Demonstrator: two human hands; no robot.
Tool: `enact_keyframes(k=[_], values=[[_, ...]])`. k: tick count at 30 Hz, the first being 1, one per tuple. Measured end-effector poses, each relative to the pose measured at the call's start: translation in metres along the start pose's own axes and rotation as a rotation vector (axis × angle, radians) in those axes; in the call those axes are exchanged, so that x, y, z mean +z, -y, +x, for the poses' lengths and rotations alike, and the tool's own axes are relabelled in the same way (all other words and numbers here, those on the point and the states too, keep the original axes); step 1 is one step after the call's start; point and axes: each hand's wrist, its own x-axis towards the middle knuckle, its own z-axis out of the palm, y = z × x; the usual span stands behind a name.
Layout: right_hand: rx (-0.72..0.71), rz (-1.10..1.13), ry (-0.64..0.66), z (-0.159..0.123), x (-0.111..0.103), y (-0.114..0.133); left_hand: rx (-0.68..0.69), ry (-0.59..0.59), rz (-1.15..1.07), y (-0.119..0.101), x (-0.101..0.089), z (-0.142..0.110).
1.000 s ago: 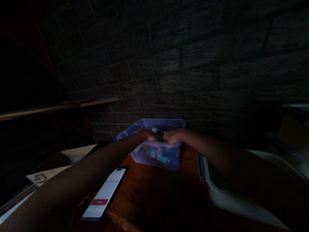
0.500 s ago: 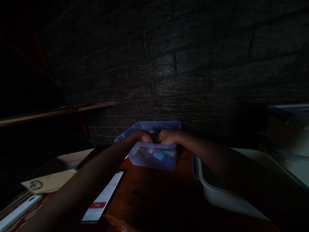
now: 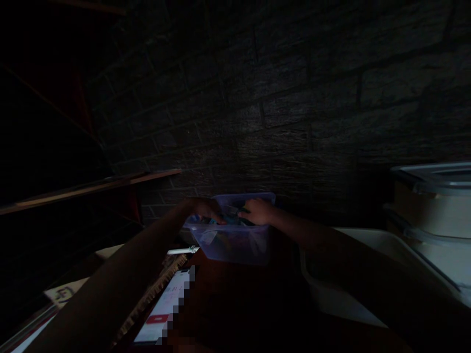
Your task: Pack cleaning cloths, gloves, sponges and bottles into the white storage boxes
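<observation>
A translucent purple plastic bin (image 3: pixel 235 247) stands on the wooden table against the wall, with mixed small items (image 3: pixel 231 215) inside. My left hand (image 3: pixel 206 210) reaches over the bin's left side, fingers stretched down among the items and apart. At the right side of the bin, my right hand (image 3: pixel 258 211) has its fingers curled in at the contents. A dark greenish bit shows at those fingertips, too dim to name. Both hands' lower fingers are partly hidden by the contents and the shade.
A phone (image 3: pixel 162 306) with a lit screen lies on the table (image 3: pixel 235 294) by my left forearm. To the right are a pale open tub (image 3: pixel 348 304) and stacked lidded boxes (image 3: pixel 437 206). A wooden shelf (image 3: pixel 91 189) juts out at left; a dark brick wall (image 3: pixel 257 122) rises behind.
My left hand has shifted left across the bin and its fingers show more spread. The right hand has moved slightly right and lifted a little. The whole view has shifted a bit.
</observation>
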Motion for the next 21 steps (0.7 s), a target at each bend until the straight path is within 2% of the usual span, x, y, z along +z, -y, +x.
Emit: enact_keyframes(k=[4, 9, 11, 15, 21], values=[[0.019, 0.009, -0.074, -0.005, -0.002, 0.002, -0.052, 0.045, -0.122, 0.007, -0.014, -0.01], [0.033, 0.045, -0.159, -0.006, -0.002, 0.002, -0.055, -0.057, -0.409, 0.025, -0.026, -0.02], [0.039, 0.062, -0.184, -0.007, -0.002, 0.002, -0.051, -0.093, -0.538, 0.032, -0.021, -0.021], [0.057, 0.082, -0.235, -0.009, -0.003, 0.003, -0.033, -0.154, -0.791, 0.035, 0.003, -0.013], [0.049, 0.083, -0.231, -0.017, -0.007, -0.003, -0.031, -0.163, -1.014, 0.012, 0.036, 0.004]])
